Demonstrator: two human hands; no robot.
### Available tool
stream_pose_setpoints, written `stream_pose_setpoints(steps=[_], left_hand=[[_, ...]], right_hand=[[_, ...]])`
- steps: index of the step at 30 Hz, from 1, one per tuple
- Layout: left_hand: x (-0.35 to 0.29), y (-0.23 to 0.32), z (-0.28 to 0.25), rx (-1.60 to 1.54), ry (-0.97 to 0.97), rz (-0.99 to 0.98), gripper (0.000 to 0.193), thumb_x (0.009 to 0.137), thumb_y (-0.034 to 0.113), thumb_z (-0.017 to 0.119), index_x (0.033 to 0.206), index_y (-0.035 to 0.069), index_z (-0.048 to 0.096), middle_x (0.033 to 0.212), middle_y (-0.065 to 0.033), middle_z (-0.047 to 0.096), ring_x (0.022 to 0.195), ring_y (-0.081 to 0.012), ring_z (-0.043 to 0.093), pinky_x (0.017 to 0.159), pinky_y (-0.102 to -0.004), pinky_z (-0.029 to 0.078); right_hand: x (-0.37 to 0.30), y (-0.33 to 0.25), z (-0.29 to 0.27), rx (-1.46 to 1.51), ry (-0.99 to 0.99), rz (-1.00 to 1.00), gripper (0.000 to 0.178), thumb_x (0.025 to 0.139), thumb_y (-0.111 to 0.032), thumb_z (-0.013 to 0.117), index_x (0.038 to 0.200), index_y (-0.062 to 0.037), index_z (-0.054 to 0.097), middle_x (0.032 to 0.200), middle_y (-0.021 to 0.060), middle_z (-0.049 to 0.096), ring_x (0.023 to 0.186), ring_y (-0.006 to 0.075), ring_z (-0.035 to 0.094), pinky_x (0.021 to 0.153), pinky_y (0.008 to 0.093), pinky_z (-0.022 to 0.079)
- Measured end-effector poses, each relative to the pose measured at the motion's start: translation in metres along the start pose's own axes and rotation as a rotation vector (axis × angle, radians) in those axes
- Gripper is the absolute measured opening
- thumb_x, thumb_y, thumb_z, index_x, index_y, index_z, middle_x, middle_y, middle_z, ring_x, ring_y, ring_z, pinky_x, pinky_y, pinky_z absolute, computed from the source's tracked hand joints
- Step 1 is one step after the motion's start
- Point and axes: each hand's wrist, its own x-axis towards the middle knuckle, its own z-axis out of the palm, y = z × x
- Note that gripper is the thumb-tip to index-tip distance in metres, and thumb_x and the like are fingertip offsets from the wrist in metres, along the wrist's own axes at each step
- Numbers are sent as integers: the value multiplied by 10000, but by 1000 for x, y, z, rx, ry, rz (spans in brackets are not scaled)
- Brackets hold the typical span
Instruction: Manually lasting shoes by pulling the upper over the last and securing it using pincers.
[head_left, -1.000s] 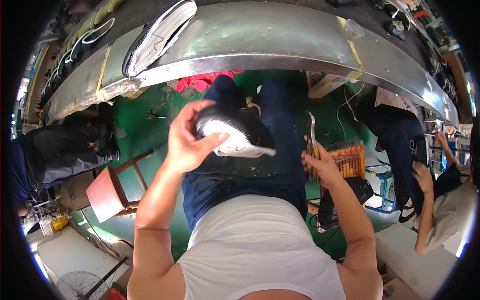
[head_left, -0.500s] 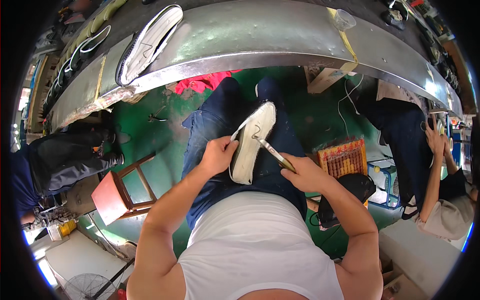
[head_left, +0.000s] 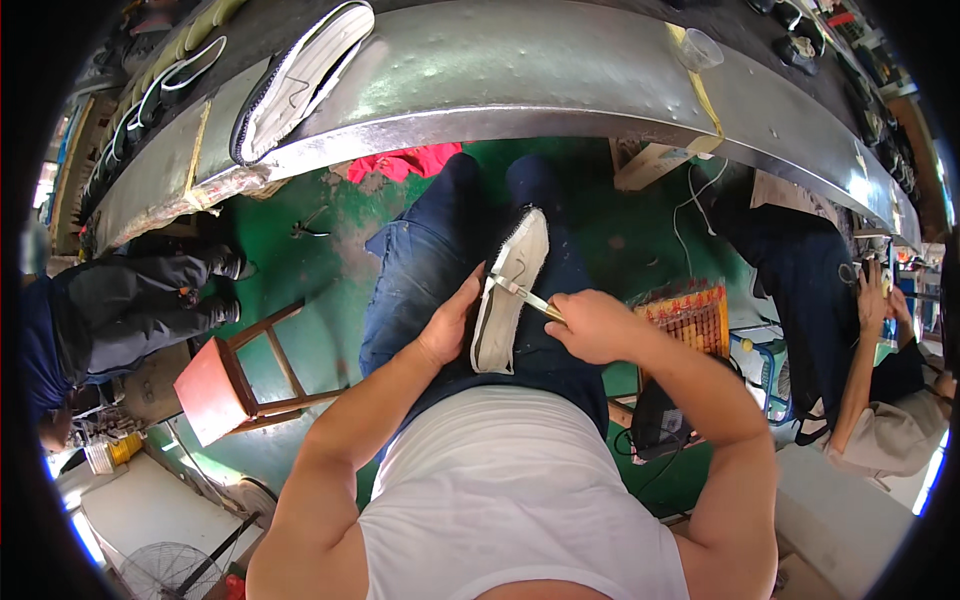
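Observation:
An off-white shoe (head_left: 512, 300), underside facing up with a dark curved mark on it, rests on my lap with its toe pointing away from me. My left hand (head_left: 455, 312) is at its left side, thumb and fingers closed against the edge; the fingers beneath are hidden. My right hand (head_left: 590, 326) grips the handle of a slim metal hand tool (head_left: 534, 300), whose exact kind I cannot make out. The tool's head lies across the shoe's left edge, close to my left fingertips.
A metal bench (head_left: 480, 75) curves ahead, bearing another upturned shoe (head_left: 300, 90) and a clear cup (head_left: 698, 50). A red stool (head_left: 215, 390) stands at left. People sit on both sides; a worker's hands (head_left: 878, 297) show at right. Red cloth (head_left: 405, 163) lies under the bench.
The tool's head has moved from the middle of the shoe's underside to its left edge. My right hand has shifted slightly up, and the shoe has turned a little.

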Motion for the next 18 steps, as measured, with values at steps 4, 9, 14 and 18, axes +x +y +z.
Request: stream_pose_setpoints(steps=[4,9,14,18], left_hand=[[2,8,-2,121,-103,20,694,1019,358,516,1568,101,177,1543,-86,343,1372,-212,378,1131,-322,291],[15,-3,-4,346,-14,84,725,990,324,583,1574,160,185,1524,-120,370,1380,-226,377,1117,-337,321],[18,-15,-7,811,134,299,721,975,265,590,1564,128,197,1486,-229,394,1382,-286,396,1113,-346,330],[13,8,10,974,60,604,683,963,219,573,1554,168,234,1479,-291,367,1355,-382,427,1087,-375,383]], right_hand=[[5,-1,65,408,369,-2,231,909,-225,603,959,0,590,819,226,649,821,433,637,744,492,496],[4,10,43,780,15,170,215,914,-190,599,989,11,585,826,227,646,828,393,648,759,470,500],[17,21,38,207,511,-43,220,926,-187,593,1007,17,579,793,188,647,810,385,650,761,430,518],[28,19,70,1020,258,116,225,946,-215,588,993,5,577,751,94,629,691,202,642,603,335,511]])
